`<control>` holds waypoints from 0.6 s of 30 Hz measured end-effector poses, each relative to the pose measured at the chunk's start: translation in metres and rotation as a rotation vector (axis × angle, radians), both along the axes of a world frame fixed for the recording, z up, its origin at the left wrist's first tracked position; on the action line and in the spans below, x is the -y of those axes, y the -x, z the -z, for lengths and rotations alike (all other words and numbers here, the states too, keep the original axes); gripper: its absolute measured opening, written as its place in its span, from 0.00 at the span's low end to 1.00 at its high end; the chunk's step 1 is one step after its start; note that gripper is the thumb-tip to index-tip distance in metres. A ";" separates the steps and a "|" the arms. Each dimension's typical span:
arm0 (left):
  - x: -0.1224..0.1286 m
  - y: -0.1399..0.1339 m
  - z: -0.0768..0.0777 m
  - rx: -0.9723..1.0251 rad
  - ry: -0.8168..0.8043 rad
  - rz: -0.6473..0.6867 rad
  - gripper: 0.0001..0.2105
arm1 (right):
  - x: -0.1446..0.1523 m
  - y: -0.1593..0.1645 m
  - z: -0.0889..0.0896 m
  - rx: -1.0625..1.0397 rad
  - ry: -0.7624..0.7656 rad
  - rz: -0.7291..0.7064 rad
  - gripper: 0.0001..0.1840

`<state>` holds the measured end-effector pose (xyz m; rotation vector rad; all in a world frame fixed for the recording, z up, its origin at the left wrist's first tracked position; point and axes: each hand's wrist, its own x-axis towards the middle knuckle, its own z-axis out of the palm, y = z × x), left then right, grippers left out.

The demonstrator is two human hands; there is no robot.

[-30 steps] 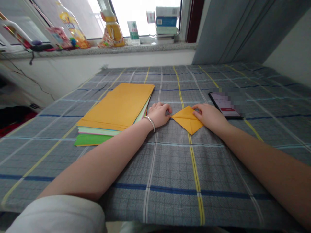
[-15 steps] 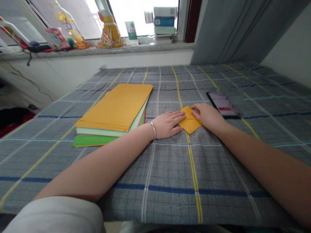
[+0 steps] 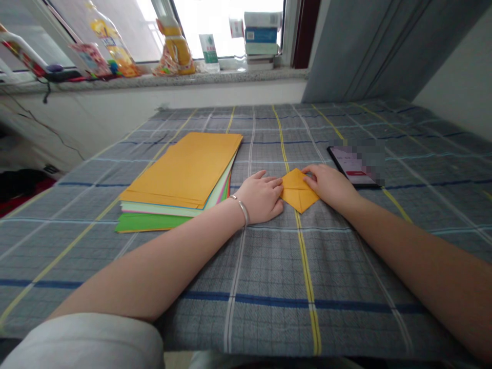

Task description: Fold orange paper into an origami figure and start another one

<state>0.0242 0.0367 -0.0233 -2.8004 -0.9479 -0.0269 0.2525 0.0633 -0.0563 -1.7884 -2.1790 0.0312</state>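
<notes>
A small piece of orange paper [image 3: 300, 192], folded into a diamond with crease lines on its face, lies flat on the checked cloth between my hands. My left hand [image 3: 262, 197], with a silver bangle at the wrist, rests palm down with its fingers apart, and the fingertips are at the paper's left corner. On the other side, my right hand [image 3: 332, 185] has thumb and forefinger closed at the upper right edge of the paper. Its remaining fingers are partly hidden.
To the left lies a stack of coloured paper [image 3: 184, 169], orange on top. A phone [image 3: 355, 171] with a partly blurred screen sits beyond my right hand. Bottles [image 3: 111, 41] and boxes [image 3: 261, 36] line the windowsill [image 3: 230, 77] behind the cloth-covered surface.
My left hand has drawn back leftward off the paper's face to its left corner, fingers lifting and bending a little. My right hand and the paper have hardly moved.
</notes>
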 end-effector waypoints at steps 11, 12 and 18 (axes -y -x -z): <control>-0.005 0.004 -0.010 -0.047 -0.030 -0.128 0.18 | 0.002 0.000 -0.002 0.006 -0.008 -0.009 0.16; -0.005 0.003 -0.011 -0.050 -0.026 -0.143 0.18 | 0.002 -0.001 -0.002 0.007 -0.010 -0.012 0.16; -0.006 -0.005 0.000 0.032 -0.043 -0.247 0.21 | 0.002 -0.001 0.001 0.008 -0.026 -0.015 0.16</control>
